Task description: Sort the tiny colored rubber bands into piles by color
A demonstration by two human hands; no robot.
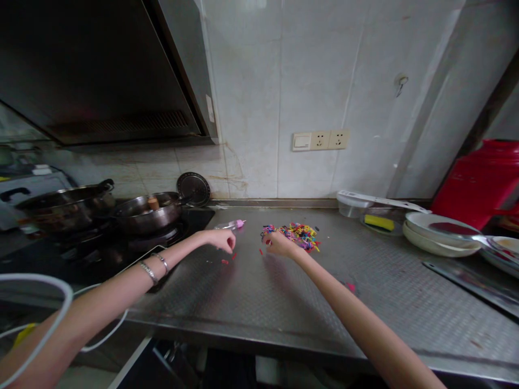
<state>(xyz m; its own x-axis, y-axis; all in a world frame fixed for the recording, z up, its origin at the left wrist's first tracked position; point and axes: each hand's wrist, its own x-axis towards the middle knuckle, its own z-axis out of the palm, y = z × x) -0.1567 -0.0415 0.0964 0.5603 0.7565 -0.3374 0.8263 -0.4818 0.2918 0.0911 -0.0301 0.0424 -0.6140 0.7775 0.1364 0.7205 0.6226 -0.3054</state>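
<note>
A pile of small multicoloured pieces (298,234) lies on the metal counter (259,302). My right hand (278,244) is at the left edge of this pile, its fingers closed; what they hold, if anything, is too small to name. To the left, my left hand (224,240) hovers low over the counter with curled fingers, and their contents cannot be made out. A few small red pieces (224,261) lie below my left hand. Behind it rests a clear bottle with a pink tip (235,224).
Pans (148,216) stand on the stove at left. On the right are a clear container (352,206), a yellow sponge (379,222), stacked plates (440,243) and a knife (470,283). A white cable (109,337) loops near my left forearm.
</note>
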